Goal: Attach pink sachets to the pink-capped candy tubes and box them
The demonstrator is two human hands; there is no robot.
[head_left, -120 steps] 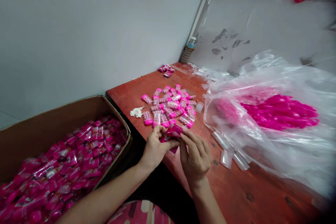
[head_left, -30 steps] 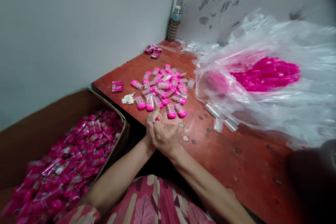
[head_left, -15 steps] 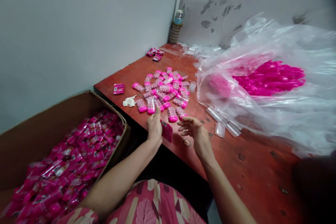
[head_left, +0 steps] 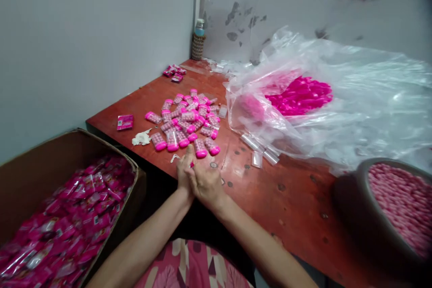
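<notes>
Red tabletop point(head_left: 266, 193), hands point(head_left: 206, 185) pressed together, forearms point(head_left: 256, 235) converging

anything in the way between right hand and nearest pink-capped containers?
Nothing visible: just bare red tabletop between the right hand and the nearest pink-capped containers. Thin white scrap lies off left.

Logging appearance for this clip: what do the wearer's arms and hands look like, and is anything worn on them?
The left hand and right hand show no gloves. Both forearms are bare, with no sleeve, watch or bracelet visible; rings can't be ruled out. Below, a pink garment carries cream and dark maroon shapes.
</notes>
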